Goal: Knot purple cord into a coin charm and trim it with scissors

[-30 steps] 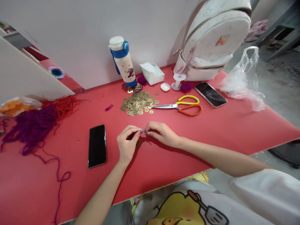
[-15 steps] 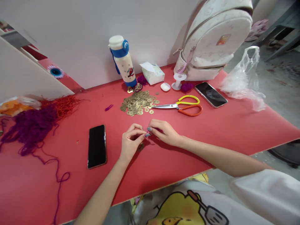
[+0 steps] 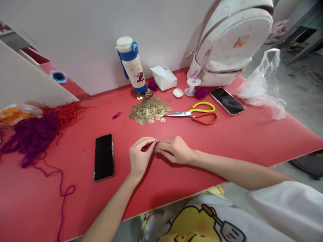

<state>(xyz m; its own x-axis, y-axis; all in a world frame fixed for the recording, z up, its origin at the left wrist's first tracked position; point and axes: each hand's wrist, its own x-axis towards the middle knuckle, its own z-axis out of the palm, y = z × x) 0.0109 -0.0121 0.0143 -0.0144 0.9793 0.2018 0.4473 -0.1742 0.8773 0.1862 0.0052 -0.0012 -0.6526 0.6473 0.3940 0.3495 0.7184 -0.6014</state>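
Observation:
In the head view my left hand [image 3: 140, 158] pinches a short piece of purple yarn [image 3: 156, 141] between thumb and forefinger, just above the red tabletop. My right hand [image 3: 178, 150] meets it from the right, its bent fingertips closed at the same yarn. Most of the strand is hidden by the fingers. Beyond both hands lies a heap of brass coins [image 3: 147, 111] with holes in their middles. Scissors [image 3: 186, 114] with one yellow and one orange handle rest beside the heap, their blade tips touching its right edge.
A black phone [image 3: 104, 157] lies left of my hands, near tangled purple yarn [image 3: 35, 137]. Behind the coins stand a bottle [image 3: 132, 67], a tissue pack [image 3: 165, 80] and a white spool [image 3: 193, 86]. A backpack [image 3: 227, 50], second phone [image 3: 227, 101] and plastic bag [image 3: 262, 87] are at right.
My hands have come closer together, and the right one has turned and lowered slightly. A coin that showed under my left hand is now out of sight.

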